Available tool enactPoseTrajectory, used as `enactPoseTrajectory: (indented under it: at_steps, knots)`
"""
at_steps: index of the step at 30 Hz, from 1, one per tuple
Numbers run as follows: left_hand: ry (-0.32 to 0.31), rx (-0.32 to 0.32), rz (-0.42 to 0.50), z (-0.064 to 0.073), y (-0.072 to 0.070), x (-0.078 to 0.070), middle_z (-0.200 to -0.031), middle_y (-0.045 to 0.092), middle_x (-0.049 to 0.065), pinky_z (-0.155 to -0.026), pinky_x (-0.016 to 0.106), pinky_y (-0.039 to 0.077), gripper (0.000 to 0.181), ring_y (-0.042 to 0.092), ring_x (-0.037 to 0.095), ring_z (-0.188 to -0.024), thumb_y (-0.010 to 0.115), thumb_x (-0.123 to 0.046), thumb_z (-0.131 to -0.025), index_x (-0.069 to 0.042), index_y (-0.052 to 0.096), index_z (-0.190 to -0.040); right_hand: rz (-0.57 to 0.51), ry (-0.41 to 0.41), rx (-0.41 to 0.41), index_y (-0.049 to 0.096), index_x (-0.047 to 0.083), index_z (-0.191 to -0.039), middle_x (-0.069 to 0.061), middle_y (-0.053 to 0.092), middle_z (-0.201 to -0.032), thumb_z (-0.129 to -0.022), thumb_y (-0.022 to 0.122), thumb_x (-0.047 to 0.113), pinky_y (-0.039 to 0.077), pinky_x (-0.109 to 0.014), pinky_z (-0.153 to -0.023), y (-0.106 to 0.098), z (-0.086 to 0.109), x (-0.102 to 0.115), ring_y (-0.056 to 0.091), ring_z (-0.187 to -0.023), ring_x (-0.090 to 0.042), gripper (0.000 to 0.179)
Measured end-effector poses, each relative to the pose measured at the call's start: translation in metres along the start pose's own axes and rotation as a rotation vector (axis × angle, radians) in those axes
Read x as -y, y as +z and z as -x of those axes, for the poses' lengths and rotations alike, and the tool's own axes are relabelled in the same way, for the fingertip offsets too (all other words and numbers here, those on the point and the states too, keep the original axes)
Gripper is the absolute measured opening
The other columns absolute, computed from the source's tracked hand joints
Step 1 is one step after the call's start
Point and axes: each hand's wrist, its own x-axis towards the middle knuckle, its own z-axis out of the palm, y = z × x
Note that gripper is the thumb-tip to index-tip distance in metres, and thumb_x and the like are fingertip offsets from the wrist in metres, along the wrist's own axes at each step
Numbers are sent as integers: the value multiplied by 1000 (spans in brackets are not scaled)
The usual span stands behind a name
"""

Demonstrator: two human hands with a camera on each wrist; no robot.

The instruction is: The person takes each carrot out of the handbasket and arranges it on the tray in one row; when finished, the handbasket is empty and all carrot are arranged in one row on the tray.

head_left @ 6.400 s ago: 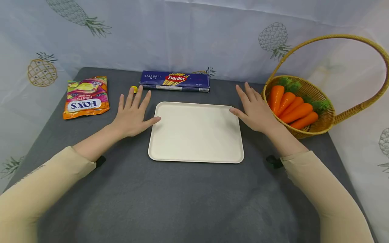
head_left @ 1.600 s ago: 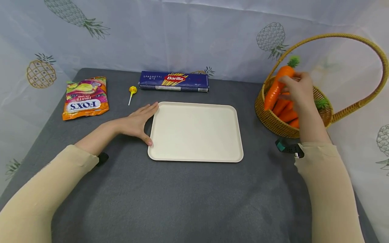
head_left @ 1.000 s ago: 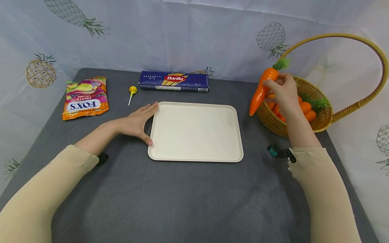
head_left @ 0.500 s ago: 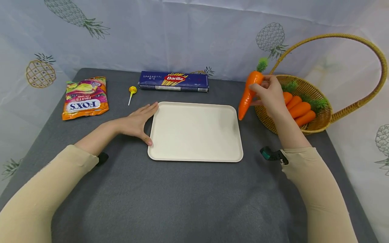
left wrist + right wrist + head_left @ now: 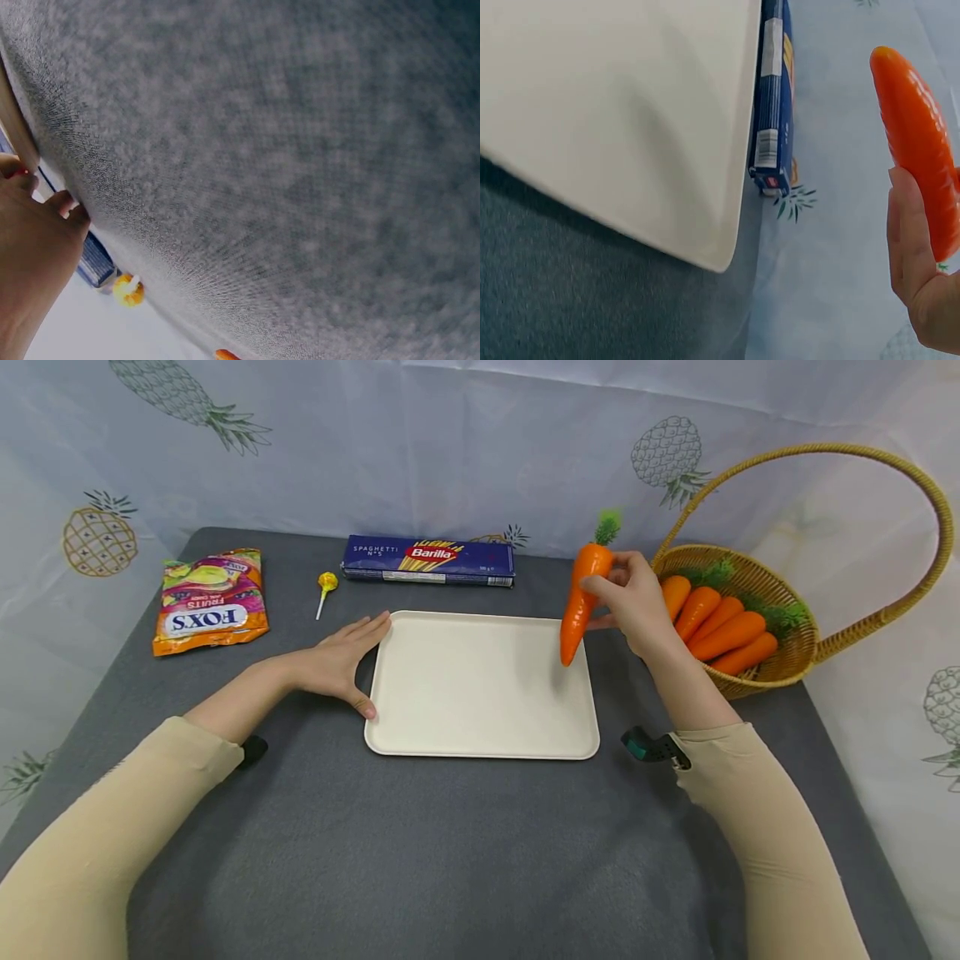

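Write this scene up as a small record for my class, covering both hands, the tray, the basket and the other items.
Left hand: fingers spread, touching the left edge of the tray
Right hand: holds a carrot
Carrot: leaves up, tip down, above the tray's right side
Tray: cream, on the grey table
Basket: right of tray, holding more carrots
Box: behind tray
Bag: back left
Lollipop: between bag and box

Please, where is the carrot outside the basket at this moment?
In the head view, the carrot is right of centre, held in the right hand, left of the basket, with its tip over the far right part of the white tray.
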Motion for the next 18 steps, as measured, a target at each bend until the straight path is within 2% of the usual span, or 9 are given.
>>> enactPoseTrajectory:
  at_steps: [9, 18]
  knots:
    - [-3, 0, -6, -1, 0, 0, -168, -11, 13, -119, 71, 4, 141, -7, 45, -154, 88, -55, -63, -6, -2, -159, 14, -19, 43, 34, 8, -142, -6, 56, -113, -93, 63, 23, 62, -33, -63, 25, -3, -3, 66, -80, -13, 59]
    - [5, -5, -10, -1, 0, 0, -168, -11, 12, -119, 71, 4, 141, -7, 45, -154, 88, -54, -63, -6, -2, -159, 24, -30, 93, 36, 10, -142, -10, 55, -116, -93, 64, 23, 62, -43, -71, 50, -3, -5, 68, -87, -20, 58]
